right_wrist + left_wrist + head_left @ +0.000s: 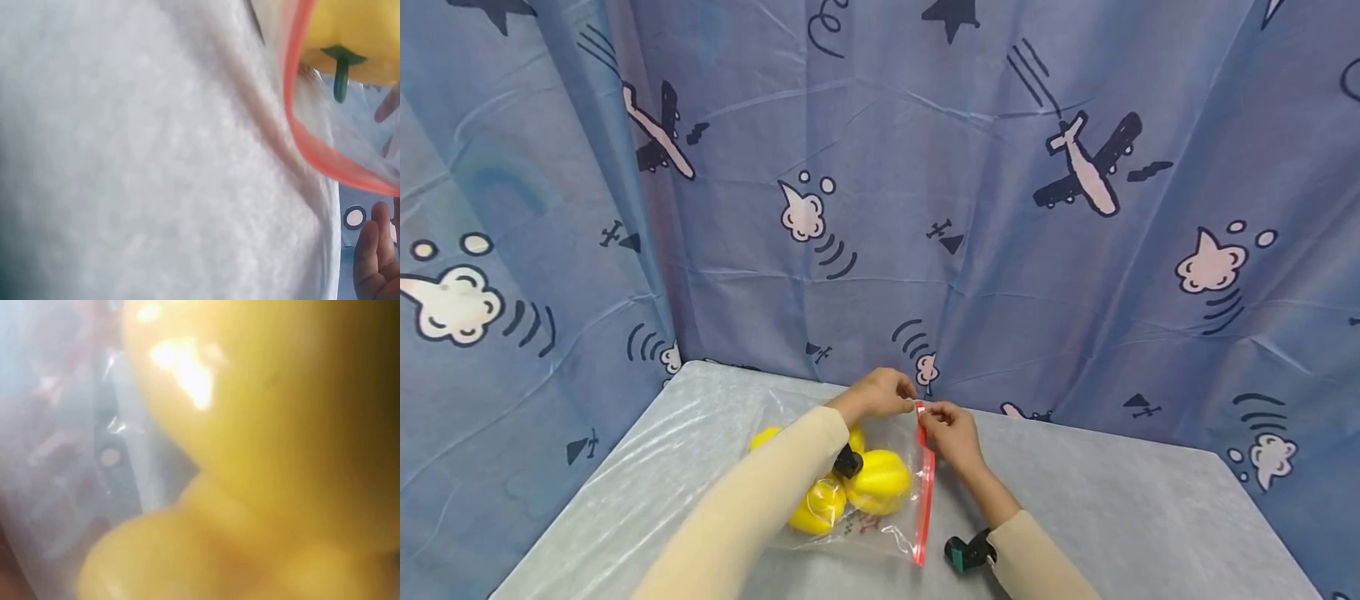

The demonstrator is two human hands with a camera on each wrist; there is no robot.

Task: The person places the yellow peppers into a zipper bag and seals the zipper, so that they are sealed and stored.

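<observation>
A clear zip bag (895, 533) with a red seal strip (922, 521) lies on the table, its strip facing right. Inside are several glossy yellow bell peppers (878, 482); one pepper (350, 37) shows a green stem in the right wrist view. My left hand (880, 393) reaches across the bag and pinches the far end of the strip. Just beside it, my right hand (953, 432) pinches the same strip between thumb and finger. The left wrist view is filled by blurred yellow peppers (269, 412) close up, seen through the plastic.
A pale grey-white cloth covers the table (1135, 500). Behind and at the left hangs a blue curtain (880, 208) printed with planes and clouds. Black wrist cameras sit at both sleeves; the right camera (967, 552) is low over the table.
</observation>
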